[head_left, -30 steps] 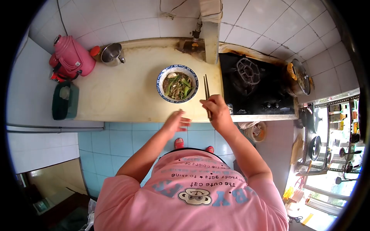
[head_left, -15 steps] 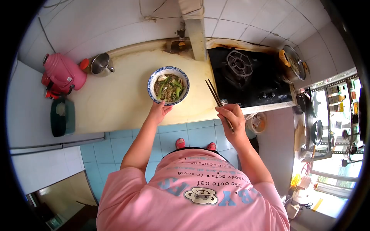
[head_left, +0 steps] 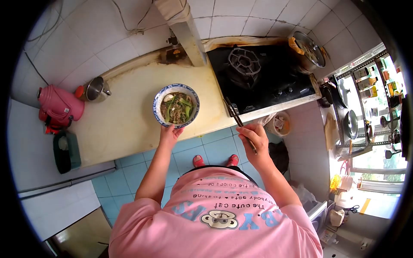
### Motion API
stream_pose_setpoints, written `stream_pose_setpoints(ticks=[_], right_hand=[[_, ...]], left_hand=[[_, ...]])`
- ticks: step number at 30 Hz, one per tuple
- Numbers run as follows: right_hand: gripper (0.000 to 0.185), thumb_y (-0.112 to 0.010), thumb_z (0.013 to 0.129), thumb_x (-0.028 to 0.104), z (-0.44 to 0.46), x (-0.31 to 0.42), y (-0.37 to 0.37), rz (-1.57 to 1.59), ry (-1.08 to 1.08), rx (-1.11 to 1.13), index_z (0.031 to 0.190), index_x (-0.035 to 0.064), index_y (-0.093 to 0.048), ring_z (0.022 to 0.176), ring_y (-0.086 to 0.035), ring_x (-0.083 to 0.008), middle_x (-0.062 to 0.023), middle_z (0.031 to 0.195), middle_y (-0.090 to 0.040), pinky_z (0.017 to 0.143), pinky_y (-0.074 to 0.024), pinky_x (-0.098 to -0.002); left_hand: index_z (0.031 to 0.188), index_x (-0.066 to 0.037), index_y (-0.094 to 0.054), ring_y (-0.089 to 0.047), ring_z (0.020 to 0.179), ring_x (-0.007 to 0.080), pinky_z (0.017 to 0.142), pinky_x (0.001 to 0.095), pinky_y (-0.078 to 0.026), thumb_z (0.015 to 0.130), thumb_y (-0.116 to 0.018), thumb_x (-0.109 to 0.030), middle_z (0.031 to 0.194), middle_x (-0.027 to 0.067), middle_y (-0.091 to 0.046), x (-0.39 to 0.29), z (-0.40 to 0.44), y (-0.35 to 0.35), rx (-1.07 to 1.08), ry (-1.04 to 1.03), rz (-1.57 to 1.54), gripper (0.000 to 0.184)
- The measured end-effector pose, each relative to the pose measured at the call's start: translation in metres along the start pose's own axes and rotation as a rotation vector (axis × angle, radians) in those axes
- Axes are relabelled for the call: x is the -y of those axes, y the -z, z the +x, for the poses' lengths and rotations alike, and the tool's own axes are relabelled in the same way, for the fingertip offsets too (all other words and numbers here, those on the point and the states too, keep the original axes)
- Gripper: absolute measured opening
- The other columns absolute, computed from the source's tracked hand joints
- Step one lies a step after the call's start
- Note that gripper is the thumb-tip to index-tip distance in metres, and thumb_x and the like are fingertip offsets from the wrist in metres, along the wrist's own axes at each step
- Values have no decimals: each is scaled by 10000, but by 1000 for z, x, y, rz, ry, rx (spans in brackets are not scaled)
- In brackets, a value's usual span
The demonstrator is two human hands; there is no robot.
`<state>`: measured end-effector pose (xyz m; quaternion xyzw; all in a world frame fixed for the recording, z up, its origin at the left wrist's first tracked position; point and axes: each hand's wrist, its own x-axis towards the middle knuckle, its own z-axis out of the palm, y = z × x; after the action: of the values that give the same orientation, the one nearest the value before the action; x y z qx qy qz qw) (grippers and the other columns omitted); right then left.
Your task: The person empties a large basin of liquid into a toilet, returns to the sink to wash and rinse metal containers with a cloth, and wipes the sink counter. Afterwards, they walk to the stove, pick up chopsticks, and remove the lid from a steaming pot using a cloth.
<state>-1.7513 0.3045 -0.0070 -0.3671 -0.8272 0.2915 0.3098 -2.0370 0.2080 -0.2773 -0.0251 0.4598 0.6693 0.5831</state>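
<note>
A white bowl with a blue patterned rim [head_left: 155, 105] is over the counter, near its front edge. It holds noodles [head_left: 175, 112] with green vegetable pieces and a pale piece that may be egg. My left hand [head_left: 171, 136] grips the bowl's near rim, thumb on top and the other fingers partly hidden below. I cannot tell whether the bowl rests on the counter or is slightly raised. My right hand [head_left: 254, 139] is closed around a pair of dark chopsticks [head_left: 233, 112], their tips pointing away from me by the stove's left front corner.
The counter [head_left: 124, 124] carries a pink thermos [head_left: 60, 104], a metal cup [head_left: 96, 90] and a green bin [head_left: 66, 151] at left. At right are a black gas stove [head_left: 269, 81], a lidded pot [head_left: 306, 58] and a waste bucket [head_left: 279, 124] below.
The view has turned to the right. The bowl, with my left hand on it, sits closer to the counter's front edge. My right hand has lowered slightly, still with the chopsticks.
</note>
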Motion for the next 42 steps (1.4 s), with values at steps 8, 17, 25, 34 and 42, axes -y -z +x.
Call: stream_pose_setpoints(ticks=[8, 17, 25, 34, 42], right_hand=[[310, -672, 791, -102, 2, -9, 3, 39, -31, -29, 1063, 47, -677, 817, -597, -226, -110, 924, -566, 694, -515, -299], [322, -704, 775, -76, -28, -8, 31, 12, 30, -34, 1061, 69, -673, 819, -615, -232, -110, 941, -574, 685, -518, -307], [307, -706, 787, -52, -82, -125, 275, 142, 105, -28, 1066, 66, -657, 827, -630, -253, -116, 954, -576, 698, -525, -317], [300, -698, 797, -43, -52, -209, 356, 205, 150, 3, 1073, 67, -653, 818, -612, -240, -115, 956, -572, 693, -518, -310], [379, -676, 789, -82, 32, -236, 413, 160, 146, -71, 1133, 73, -644, 874, -634, -238, -116, 1028, -565, 729, -535, -317]], left_hand=[[1342, -154, -305, -685, 879, 273, 679, 320, -586, 954, -438, -53, 1169, 147, -583, 24, -3, -37, 63, 98, 61, 423], [1312, -179, -380, -672, 897, 256, 741, 359, -579, 969, -503, -96, 1118, 106, -617, 42, 7, -7, 52, 10, -28, 374], [1318, -189, -351, -617, 1034, 287, 869, 428, -529, 988, -518, -189, 1183, 124, -573, 137, -30, -116, -31, -19, 17, 370], [1316, -136, -410, -610, 1051, 240, 855, 375, -506, 970, -504, -387, 1202, 91, -577, 190, -54, -208, -598, 26, -134, 438], [1224, -85, -525, -626, 827, 182, 738, 318, -511, 955, -524, -273, 966, 79, -648, 142, -93, -577, 307, 141, 232, 328]])
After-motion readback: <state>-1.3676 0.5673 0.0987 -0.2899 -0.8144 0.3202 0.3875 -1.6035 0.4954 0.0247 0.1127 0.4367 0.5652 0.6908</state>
